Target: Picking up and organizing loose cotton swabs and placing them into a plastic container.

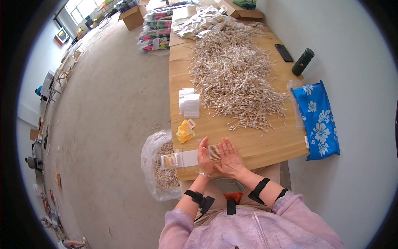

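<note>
A row of cotton swabs (214, 152) lies on the table's near edge between my two hands. My left hand (204, 157) stands on its side edge along the row's left end, fingers stretched out. On the right, my right hand (231, 157) rests palm down with straight fingers beside the swabs. The heels of both hands nearly meet. Left of my left hand lies a white strip (190, 157), and beyond it a small clear bag of swabs with a yellow card (169, 161) reaches over the table's edge. Several yellow cards (185, 131) lie farther up.
A large heap of loose swabs (236, 70) covers the table's middle. Clear bags (190, 103) lie left of it, filled packets (205, 23) behind. A phone (284, 53), a dark bottle (303, 62) and a blue flowered pack (318, 120) line the right. A swab-filled plastic sack (155, 166) stands lower left.
</note>
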`<state>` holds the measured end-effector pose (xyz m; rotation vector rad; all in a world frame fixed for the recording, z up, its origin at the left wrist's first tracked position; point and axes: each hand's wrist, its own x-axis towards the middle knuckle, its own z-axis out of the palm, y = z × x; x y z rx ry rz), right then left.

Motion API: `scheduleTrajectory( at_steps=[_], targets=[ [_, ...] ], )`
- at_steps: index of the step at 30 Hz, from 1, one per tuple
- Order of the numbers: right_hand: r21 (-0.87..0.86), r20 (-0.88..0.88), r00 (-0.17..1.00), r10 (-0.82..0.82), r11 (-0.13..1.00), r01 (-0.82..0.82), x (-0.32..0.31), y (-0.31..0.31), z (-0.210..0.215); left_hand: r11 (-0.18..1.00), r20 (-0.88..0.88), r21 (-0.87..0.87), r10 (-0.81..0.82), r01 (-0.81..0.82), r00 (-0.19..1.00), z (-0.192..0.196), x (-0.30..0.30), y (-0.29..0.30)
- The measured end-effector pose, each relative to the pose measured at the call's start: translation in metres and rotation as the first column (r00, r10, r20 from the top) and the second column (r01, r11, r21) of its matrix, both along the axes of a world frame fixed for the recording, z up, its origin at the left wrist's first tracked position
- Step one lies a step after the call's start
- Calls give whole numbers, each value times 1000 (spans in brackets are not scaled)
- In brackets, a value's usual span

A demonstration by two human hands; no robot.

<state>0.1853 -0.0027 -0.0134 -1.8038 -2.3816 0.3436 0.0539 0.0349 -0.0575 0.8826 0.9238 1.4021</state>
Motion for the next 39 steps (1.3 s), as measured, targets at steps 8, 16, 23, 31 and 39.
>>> scheduleTrajectory(
  at_steps=[8, 16, 23, 31, 39],
  targets=[
    [-17, 16, 999, -51, 999, 51, -8, 0, 0, 1000, -9, 3, -6, 6, 1000, 3, -2, -5],
    [55, -71, 997, -45, 997, 49, -5, -1, -7, 1000, -16, 13, -7, 8, 1000, 5, -3, -4],
    [39, -61, 998, 30, 999, -28, -6, -1, -2, 1000, -25, 4, -7, 8, 1000, 2, -4, -5],
    [169, -118, 993, 4, 986, 16, 1, 17, 0, 1000, -28, 2, -13, 14, 1000, 2, -2, -4],
    [143, -170, 985, -1, 989, 25, 4, 11, 1, 1000, -43, 5, -6, 7, 999, 4, -1, -3]
  ],
)
